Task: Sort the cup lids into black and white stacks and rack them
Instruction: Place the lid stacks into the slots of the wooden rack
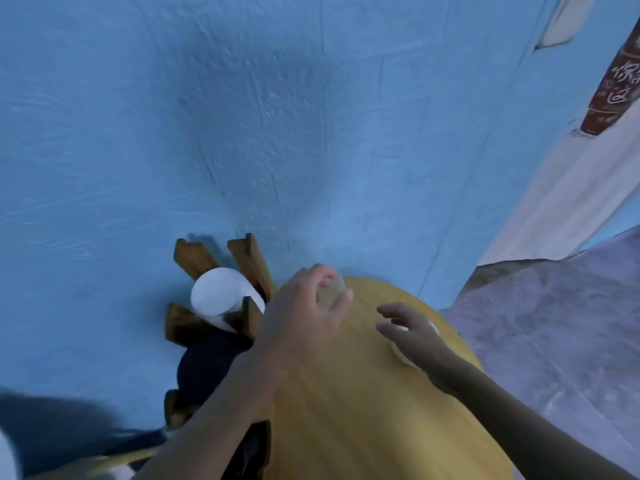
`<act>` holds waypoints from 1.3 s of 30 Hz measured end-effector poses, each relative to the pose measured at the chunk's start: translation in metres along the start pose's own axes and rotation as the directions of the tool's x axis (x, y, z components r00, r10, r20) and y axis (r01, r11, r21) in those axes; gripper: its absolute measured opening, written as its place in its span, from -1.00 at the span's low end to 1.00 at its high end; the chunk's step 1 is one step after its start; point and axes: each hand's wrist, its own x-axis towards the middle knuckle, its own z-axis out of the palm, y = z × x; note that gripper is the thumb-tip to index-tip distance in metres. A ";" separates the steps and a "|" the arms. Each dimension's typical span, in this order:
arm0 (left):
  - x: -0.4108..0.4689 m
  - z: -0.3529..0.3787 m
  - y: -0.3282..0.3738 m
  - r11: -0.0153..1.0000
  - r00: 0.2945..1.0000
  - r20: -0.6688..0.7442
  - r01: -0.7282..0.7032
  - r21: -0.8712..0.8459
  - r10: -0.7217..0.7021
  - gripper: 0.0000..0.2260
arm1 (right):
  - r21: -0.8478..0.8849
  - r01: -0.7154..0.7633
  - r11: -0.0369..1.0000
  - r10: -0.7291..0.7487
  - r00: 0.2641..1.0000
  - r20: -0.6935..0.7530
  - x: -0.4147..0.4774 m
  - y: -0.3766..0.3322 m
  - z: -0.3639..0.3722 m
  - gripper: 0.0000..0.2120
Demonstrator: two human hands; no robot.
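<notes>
A pale lid (331, 292) is gripped in the curled fingers of the left hand (304, 306), just right of the wooden rack (249, 258). Farther right of it, the right hand (412, 330) is spread loosely over white lids (403, 356) on the yellow table (346, 410). A white stack (216, 294) and a black stack (207, 365) are already racked; few lids seem left. The rack's near end is crossed by the left forearm.

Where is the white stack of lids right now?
In the head view, the white stack lies in the wooden rack, left of the yellow table, beyond the black stack and beside the left hand, which grips a lid.
</notes>
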 end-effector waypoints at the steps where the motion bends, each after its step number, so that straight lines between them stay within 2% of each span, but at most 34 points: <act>1: 0.004 0.023 0.004 0.999 0.998 0.043 0.046 -0.026 -0.045 -0.68 | -0.012 -0.013 1.000 0.013 0.999 -0.041 0.003 0.013 -0.014 -0.76; 3: 0.012 0.070 0.008 0.983 0.979 0.135 0.164 -0.076 -0.153 -0.59 | -0.032 -0.055 0.998 0.051 0.992 -0.115 0.008 0.037 -0.041 -0.76; 6: 0.020 0.138 0.004 0.941 0.912 0.297 0.323 -0.097 -0.282 -0.47 | -0.049 -0.138 0.989 0.127 0.976 -0.174 0.019 0.071 -0.073 -0.67; 9: 0.023 0.194 -0.005 0.880 0.834 0.390 0.463 -0.109 -0.390 -0.46 | -0.034 -0.234 0.972 0.228 0.966 -0.122 0.030 0.096 -0.090 -0.54; 13: 0.022 0.246 -0.016 0.762 0.751 0.434 0.617 -0.195 -0.497 -0.38 | -0.056 -0.277 0.959 0.273 0.960 -0.058 0.044 0.123 -0.096 -0.43; 18: 0.017 0.284 -0.026 0.642 0.705 0.446 0.700 -0.313 -0.551 -0.46 | -0.011 -0.310 0.951 0.310 0.947 0.087 0.057 0.137 -0.094 -0.46; 26: 0.016 0.279 -0.028 0.514 0.702 0.424 0.710 -0.481 -0.572 -0.52 | 0.191 -0.298 0.935 0.280 0.953 0.118 0.057 0.138 -0.089 -0.59; 31: 0.014 0.243 -0.018 0.430 0.765 0.398 0.624 -0.652 -0.507 -0.65 | 0.325 -0.206 0.923 0.188 0.978 0.087 0.046 0.113 -0.087 -0.70; 33: 0.018 0.221 -0.013 0.432 0.801 0.346 0.567 -0.702 -0.489 -0.67 | 0.355 -0.142 0.924 0.130 0.990 0.057 0.040 0.093 -0.088 -0.77; 35: 0.021 0.192 -0.005 0.455 0.841 0.287 0.500 -0.737 -0.459 -0.65 | 0.356 -0.071 0.932 0.058 0.997 0.045 0.032 0.066 -0.087 -0.76; 37: 0.020 0.157 0.003 0.507 0.880 0.219 0.429 -0.748 -0.422 -0.63 | 0.354 0.002 0.935 -0.018 0.999 0.040 0.022 0.034 -0.080 -0.74; 39: 0.017 0.118 0.011 0.565 0.914 0.134 0.347 -0.749 -0.383 -0.71 | 0.389 0.068 0.919 -0.086 0.996 0.028 0.012 0.000 -0.068 -0.80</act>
